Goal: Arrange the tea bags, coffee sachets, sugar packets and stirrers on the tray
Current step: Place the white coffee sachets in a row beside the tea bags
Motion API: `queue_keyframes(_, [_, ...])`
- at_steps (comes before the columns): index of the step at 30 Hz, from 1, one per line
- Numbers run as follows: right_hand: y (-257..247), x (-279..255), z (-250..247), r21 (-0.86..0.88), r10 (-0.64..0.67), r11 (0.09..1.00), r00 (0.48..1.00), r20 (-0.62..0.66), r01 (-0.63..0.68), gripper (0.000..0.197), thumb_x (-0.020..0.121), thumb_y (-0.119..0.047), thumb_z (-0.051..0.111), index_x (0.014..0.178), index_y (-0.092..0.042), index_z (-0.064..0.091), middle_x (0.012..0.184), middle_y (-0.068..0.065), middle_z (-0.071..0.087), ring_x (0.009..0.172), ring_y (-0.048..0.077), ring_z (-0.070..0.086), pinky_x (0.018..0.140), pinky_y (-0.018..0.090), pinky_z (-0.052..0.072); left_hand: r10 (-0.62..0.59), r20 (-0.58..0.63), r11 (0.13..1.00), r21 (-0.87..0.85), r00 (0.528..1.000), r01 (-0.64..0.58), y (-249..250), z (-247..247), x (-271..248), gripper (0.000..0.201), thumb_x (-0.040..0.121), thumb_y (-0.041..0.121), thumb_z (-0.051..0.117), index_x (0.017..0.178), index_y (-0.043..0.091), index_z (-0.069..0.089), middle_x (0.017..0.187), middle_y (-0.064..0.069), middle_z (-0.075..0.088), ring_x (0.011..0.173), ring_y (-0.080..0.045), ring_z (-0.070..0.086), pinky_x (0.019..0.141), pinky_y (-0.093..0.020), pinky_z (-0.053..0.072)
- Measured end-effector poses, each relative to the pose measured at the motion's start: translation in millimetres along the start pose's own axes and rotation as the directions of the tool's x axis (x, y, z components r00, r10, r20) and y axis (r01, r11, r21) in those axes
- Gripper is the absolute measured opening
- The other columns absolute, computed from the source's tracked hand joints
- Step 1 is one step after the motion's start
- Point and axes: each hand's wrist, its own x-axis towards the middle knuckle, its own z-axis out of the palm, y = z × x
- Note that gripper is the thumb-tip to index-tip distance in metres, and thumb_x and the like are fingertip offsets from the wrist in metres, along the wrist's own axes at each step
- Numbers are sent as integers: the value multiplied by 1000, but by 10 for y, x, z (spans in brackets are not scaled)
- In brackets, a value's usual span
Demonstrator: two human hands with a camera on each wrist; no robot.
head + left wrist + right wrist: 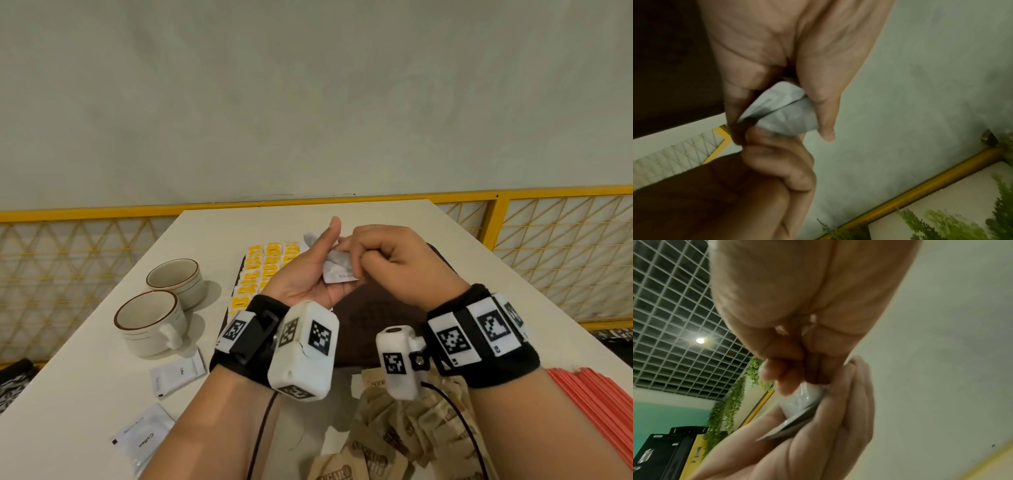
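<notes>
Both hands are raised above the dark brown tray (370, 318). My left hand (322, 260) holds a small stack of white coffee sachets (339, 270) in its curled fingers, thumb pointing up. My right hand (356, 253) pinches the top sachet (803, 397) of that stack with its fingertips. The left wrist view shows the sachets (785, 112) between thumb and fingers. Yellow tea bags (263, 270) lie in rows on the tray's left side. Two more coffee sachets (178, 375) lie on the table at the lower left. Brown sugar packets (404, 431) and red stirrers (596, 411) lie near me.
Two white cups with brown rims (174, 281) (150, 322) stand on the white table left of the tray. A yellow-framed lattice railing (548, 240) runs behind the table. The table's right edge passes close to the stirrers.
</notes>
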Motion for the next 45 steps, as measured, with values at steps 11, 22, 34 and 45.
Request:
queue_keyframes(11, [-30, 4, -88, -180, 50, 982, 999, 13, -47, 73, 74, -25, 80, 138, -23, 45, 137, -9, 49, 136, 6, 32, 111, 21, 24, 49, -125, 999, 11, 991, -48, 64, -7, 6, 62, 68, 54, 61, 107, 5, 57, 79, -6, 62, 70, -14, 64, 72, -30, 58])
queue_keyframes(22, [3, 34, 32, -405, 201, 906, 968, 152, -125, 76, 72, -21, 80, 136, -16, 39, 123, 2, 50, 114, 18, 46, 99, 43, 38, -31, -145, 898, 430, 989, 91, -24, 16, -16, 66, 72, 74, 39, 102, 21, 65, 84, -7, 72, 84, -23, 68, 84, -48, 52])
queue_keyframes(34, [63, 48, 84, -327, 141, 939, 987, 77, -108, 69, 68, -22, 81, 128, -21, 49, 116, -6, 58, 104, 14, 54, 89, 39, 48, 2, -6, 895, 447, 1000, 1, -46, -57, -19, 29, 74, 18, 76, 100, 13, 65, 98, -11, 67, 87, -21, 66, 74, -32, 55])
queue_keyframes(45, [-36, -60, -282, -64, 67, 996, 997, 26, -65, 30, 81, -26, 70, 110, -17, 70, 109, -8, 65, 109, 7, 59, 94, 30, 51, 4, 48, 795, 606, 999, -32, 56, -120, -85, 30, 72, 9, 72, 100, 9, 63, 76, -4, 67, 72, -17, 65, 62, -19, 55])
